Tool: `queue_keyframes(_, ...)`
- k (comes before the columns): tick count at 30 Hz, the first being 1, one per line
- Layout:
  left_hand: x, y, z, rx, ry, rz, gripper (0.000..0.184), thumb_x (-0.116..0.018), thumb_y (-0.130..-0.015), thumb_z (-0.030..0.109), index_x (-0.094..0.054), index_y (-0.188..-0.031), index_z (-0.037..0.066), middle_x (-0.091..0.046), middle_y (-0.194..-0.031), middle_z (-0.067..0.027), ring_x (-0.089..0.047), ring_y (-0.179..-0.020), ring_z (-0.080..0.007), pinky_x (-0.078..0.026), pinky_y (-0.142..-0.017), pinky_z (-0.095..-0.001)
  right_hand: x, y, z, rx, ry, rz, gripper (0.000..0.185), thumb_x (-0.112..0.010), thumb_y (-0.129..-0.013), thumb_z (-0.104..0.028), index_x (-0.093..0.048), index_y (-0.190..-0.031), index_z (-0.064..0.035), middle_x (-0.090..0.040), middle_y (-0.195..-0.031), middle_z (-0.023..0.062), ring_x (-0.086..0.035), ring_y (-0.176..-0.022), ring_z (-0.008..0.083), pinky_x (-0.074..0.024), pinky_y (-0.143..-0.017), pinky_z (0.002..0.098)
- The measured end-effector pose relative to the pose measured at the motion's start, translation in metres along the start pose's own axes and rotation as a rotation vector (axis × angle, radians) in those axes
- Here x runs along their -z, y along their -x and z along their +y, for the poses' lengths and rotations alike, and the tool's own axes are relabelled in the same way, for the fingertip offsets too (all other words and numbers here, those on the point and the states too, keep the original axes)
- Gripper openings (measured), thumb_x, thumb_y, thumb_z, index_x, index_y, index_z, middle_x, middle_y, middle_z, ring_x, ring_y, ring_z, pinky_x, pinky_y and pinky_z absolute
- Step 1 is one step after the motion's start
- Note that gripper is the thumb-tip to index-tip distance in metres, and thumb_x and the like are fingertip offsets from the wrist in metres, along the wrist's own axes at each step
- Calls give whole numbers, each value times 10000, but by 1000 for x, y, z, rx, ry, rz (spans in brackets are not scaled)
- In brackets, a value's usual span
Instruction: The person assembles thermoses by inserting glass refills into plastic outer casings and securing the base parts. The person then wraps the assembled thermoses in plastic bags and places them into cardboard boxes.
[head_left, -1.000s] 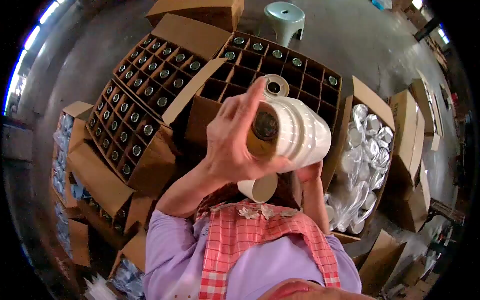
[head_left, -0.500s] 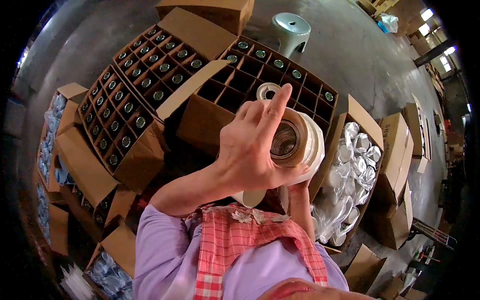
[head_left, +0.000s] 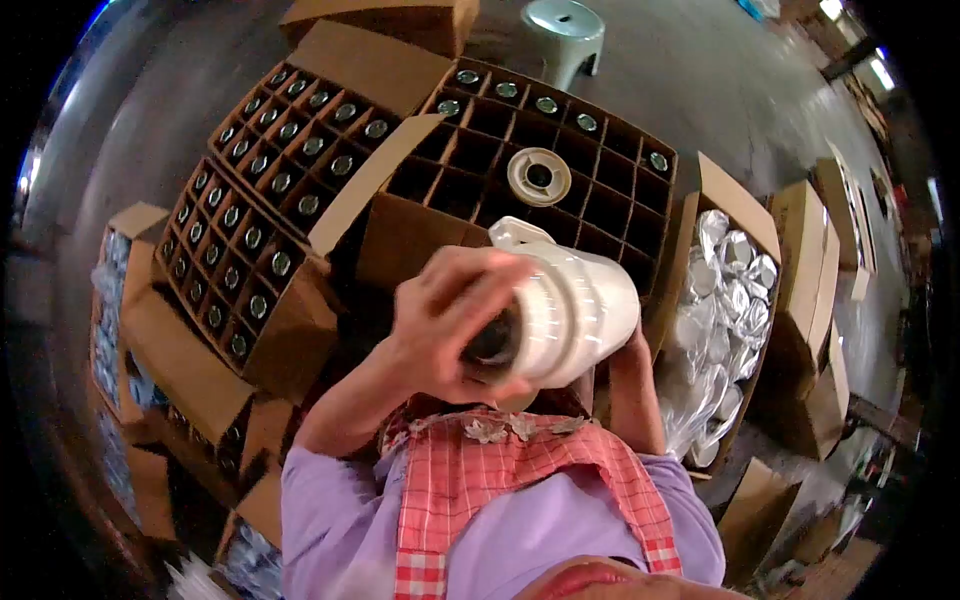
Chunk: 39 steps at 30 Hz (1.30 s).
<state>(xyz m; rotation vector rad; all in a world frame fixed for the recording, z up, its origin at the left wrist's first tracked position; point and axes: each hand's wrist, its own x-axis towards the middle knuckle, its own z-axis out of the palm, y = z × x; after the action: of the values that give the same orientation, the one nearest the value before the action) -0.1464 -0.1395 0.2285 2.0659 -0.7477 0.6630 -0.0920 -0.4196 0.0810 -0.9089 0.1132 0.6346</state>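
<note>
A white jug-like thermos body point(head_left: 590, 305) with ribbed rings and a small handle or spout lies tilted in front of my chest. Its dark open mouth faces left. My left hand point(head_left: 440, 320) is curled round that mouth, thumb at the lower edge; motion smears its fingers. Behind the jug's right side, my right hand point(head_left: 632, 350) supports the body, fingers mostly hidden. Ahead, a round cream lid-like part point(head_left: 540, 177) with a dark centre hole rests on the dividers of a partitioned carton point(head_left: 420, 240).
Left of it, another divided carton point(head_left: 290, 330) holds several silver-topped pieces. At right stands a carton point(head_left: 700, 175) of silvery parts in plastic. A pale stool point(head_left: 565, 25) is at the back. More cartons point(head_left: 190, 360) crowd the left side.
The jug has tipped from its mouth facing up to lying with its mouth toward the left. My left hand has shifted left and down with the mouth, uncovering the round part on the carton.
</note>
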Motion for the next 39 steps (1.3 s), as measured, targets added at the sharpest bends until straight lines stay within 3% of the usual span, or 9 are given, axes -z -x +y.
queue_keyframes(3,18,27,-39,335,470,-116,927,-750,-582,531,-459,-1275,-11,-472,-1254,-167,-506,-1127,-271,-476,-847,-355,2,-5,-24,122,295,204,469,-478,-899,-325,-465,-1242,-6,-569,-1164,149,-581,-1020,230,-483,-859,378)
queue_keyframes(8,-1,68,-86,693,817,-3,645,-733,-644,236,-516,-1185,-39,-399,-1360,-162,-440,-1215,-216,-366,-991,-330,-33,-41,-57,28,516,45,344,-515,-878,-227,-571,-1104,26,-627,-1000,98,-586,-894,146,-473,-768,284)
queue_keyframes(11,-14,78,-103,981,601,110,416,-649,-761,84,-539,-1141,-46,-580,-1140,-123,-570,-1008,-194,-446,-898,-314,-53,-70,-58,13,661,-24,302,-546,-851,-203,-596,-1052,18,-626,-960,60,-573,-853,116,-467,-738,256)
queue_keyframes(14,-26,125,-152,1060,1267,524,287,-544,-846,69,-553,-1111,-40,-615,-1023,-68,-581,-892,-151,-493,-777,-295,-38,-109,-55,21,544,-13,325,-572,-862,-246,-613,-986,52,-630,-880,81,-577,-829,150,-467,-733,299)
queue_keyframes(18,-41,152,-167,963,447,324,402,-558,-851,200,-509,-1192,-8,-588,-1116,-107,-588,-963,-217,-502,-818,-362,26,-195,-26,327,1390,346,311,-650,-774,-220,-609,-1022,-36,-602,-1029,138,-562,-955,250,-463,-774,347)
queue_keyframes(27,-32,156,-167,1044,469,272,439,-538,-857,254,-483,-1220,13,-560,-1156,-112,-560,-1009,-233,-485,-848,-382,94,-271,27,469,2251,208,433,-687,-716,-241,-567,-1081,-42,-286,-1427,123,-221,-1335,292,-245,-1055,446)
queue_keyframes(32,-29,152,-165,1055,486,276,459,-526,-861,284,-469,-1236,25,-545,-1178,-115,-545,-1035,-242,-475,-864,-393,64,-247,-15,733,1626,292,385,-645,-758,-280,-581,-980,28,-513,-1220,168,-459,-1163,315,-374,-958,394)
queue_keyframes(35,-28,149,-164,1061,514,283,472,-519,-863,302,-461,-1245,32,-536,-1192,-116,-536,-1050,-247,-469,-874,-399,37,-213,-39,303,309,250,368,-643,-756,-264,-577,-973,26,-588,-1043,119,-554,-980,221,-421,-856,331)
queue_keyframes(39,-30,148,-159,1075,630,331,488,-510,-866,326,-449,-1257,41,-523,-1210,-118,-524,-1070,-254,-461,-887,-408,-5,-148,-65,478,159,35,405,-662,-715,-266,-546,-987,12,-561,-1116,136,-538,-997,185,-410,-861,315)
